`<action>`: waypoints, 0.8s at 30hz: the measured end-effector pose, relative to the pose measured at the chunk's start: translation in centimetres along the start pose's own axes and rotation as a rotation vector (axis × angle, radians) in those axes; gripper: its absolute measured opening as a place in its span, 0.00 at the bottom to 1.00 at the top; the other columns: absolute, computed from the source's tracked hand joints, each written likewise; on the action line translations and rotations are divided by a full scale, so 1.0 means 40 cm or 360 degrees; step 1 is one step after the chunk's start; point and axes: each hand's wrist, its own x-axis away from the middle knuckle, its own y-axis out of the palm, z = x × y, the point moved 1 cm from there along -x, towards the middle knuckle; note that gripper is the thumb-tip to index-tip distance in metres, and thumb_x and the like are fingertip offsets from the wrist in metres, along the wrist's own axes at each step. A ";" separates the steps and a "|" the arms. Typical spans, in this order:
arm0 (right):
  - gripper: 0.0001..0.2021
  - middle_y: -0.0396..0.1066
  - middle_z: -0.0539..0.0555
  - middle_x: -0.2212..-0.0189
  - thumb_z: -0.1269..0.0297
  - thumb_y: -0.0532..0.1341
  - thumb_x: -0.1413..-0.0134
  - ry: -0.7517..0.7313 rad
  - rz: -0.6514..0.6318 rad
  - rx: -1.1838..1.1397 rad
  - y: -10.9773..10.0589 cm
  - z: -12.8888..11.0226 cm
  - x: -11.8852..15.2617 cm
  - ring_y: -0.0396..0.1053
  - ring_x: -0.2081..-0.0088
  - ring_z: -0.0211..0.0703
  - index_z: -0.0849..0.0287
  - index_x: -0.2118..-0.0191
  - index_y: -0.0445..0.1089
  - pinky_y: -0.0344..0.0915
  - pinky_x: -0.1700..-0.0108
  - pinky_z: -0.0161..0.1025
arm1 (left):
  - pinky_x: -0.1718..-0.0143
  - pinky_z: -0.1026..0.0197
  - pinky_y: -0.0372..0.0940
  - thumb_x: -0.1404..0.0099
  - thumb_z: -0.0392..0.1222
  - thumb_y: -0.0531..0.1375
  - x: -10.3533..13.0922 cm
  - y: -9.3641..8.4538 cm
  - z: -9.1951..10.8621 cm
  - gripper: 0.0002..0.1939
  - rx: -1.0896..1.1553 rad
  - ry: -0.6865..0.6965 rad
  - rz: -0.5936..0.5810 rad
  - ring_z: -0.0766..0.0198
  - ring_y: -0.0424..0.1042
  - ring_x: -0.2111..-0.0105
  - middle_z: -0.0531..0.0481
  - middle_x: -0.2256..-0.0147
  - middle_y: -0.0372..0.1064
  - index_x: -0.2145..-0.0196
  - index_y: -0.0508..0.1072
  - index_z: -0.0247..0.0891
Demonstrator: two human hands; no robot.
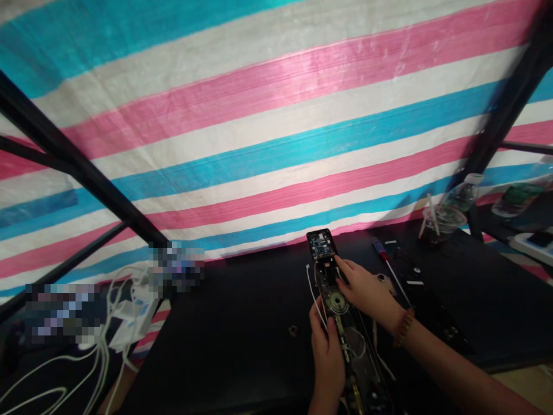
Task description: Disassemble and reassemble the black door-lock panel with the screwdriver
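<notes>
A long, narrow electronic device [356, 341] lies opened on the black table, its inner parts and wiring exposed. At its far end a blue-green circuit board [322, 244] sits in a black housing. My left hand [327, 354] is closed around the device's left edge, thumb on top. My right hand [363, 286] is at its right side, the index finger by the lower edge of the circuit board and the thumb lower down; its other fingers are partly hidden. A thin white wire [311, 291] runs loose along the left side.
To the right lie a screwdriver [381, 250] and small loose parts. A plastic cup with a straw [441, 223] and clear bottles stand at the back right. White cables [101, 351] tangle at the left. A striped tarp [276, 144] hangs behind the table [233, 328].
</notes>
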 end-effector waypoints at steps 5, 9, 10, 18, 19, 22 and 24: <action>0.23 0.70 0.62 0.52 0.76 0.53 0.42 0.0151 0.0019 0.0076 -0.033 -0.045 -0.034 0.75 0.60 0.47 0.61 0.41 0.64 0.68 0.57 0.39 | 0.38 0.55 0.59 0.28 0.53 0.52 0.000 -0.002 0.000 0.25 -0.0036 0.0004 -0.0026 0.55 0.66 0.40 0.39 0.41 0.67 0.39 0.63 0.38; 0.20 0.67 0.61 0.52 0.75 0.54 0.41 0.0189 0.0048 0.0161 -0.042 -0.053 -0.072 0.75 0.64 0.45 0.60 0.44 0.66 0.65 0.64 0.37 | 0.38 0.55 0.59 0.27 0.52 0.52 -0.004 -0.001 -0.002 0.24 -0.0052 0.0015 -0.0047 0.55 0.66 0.40 0.39 0.41 0.67 0.39 0.62 0.38; 0.19 0.67 0.62 0.52 0.75 0.54 0.40 0.0193 0.0039 0.0187 -0.043 -0.054 -0.081 0.75 0.64 0.45 0.59 0.44 0.67 0.64 0.65 0.37 | 0.39 0.55 0.60 0.27 0.52 0.52 -0.005 -0.001 -0.002 0.24 -0.0054 0.0012 -0.0045 0.55 0.67 0.40 0.39 0.41 0.67 0.39 0.62 0.38; 0.10 0.69 0.60 0.60 0.70 0.53 0.34 0.0178 -0.0043 0.0349 -0.045 -0.049 -0.133 0.75 0.66 0.47 0.59 0.57 0.72 0.64 0.65 0.38 | 0.39 0.54 0.60 0.28 0.50 0.53 -0.009 -0.002 -0.005 0.24 -0.0041 -0.0003 -0.0033 0.54 0.67 0.41 0.39 0.41 0.67 0.39 0.62 0.38; 0.10 0.69 0.60 0.60 0.71 0.53 0.34 0.0153 -0.0037 0.0352 -0.045 -0.047 -0.134 0.75 0.66 0.47 0.59 0.59 0.72 0.63 0.66 0.38 | 0.39 0.54 0.60 0.28 0.50 0.53 -0.010 -0.002 -0.006 0.24 -0.0035 -0.0006 -0.0031 0.54 0.67 0.40 0.39 0.41 0.67 0.39 0.62 0.38; 0.11 0.68 0.60 0.59 0.71 0.53 0.34 0.0080 -0.0014 0.0315 -0.046 -0.039 -0.127 0.73 0.67 0.46 0.59 0.61 0.73 0.64 0.65 0.38 | 0.39 0.55 0.60 0.28 0.50 0.53 -0.012 -0.001 -0.007 0.24 -0.0018 -0.0010 -0.0053 0.54 0.66 0.39 0.39 0.40 0.66 0.39 0.62 0.38; 0.11 0.67 0.61 0.57 0.71 0.53 0.34 0.0058 0.0017 0.0303 -0.045 -0.033 -0.120 0.72 0.66 0.46 0.59 0.62 0.73 0.65 0.64 0.39 | 0.39 0.55 0.60 0.27 0.50 0.52 -0.012 0.000 -0.005 0.24 -0.0018 -0.0006 -0.0078 0.55 0.66 0.39 0.39 0.40 0.66 0.38 0.62 0.38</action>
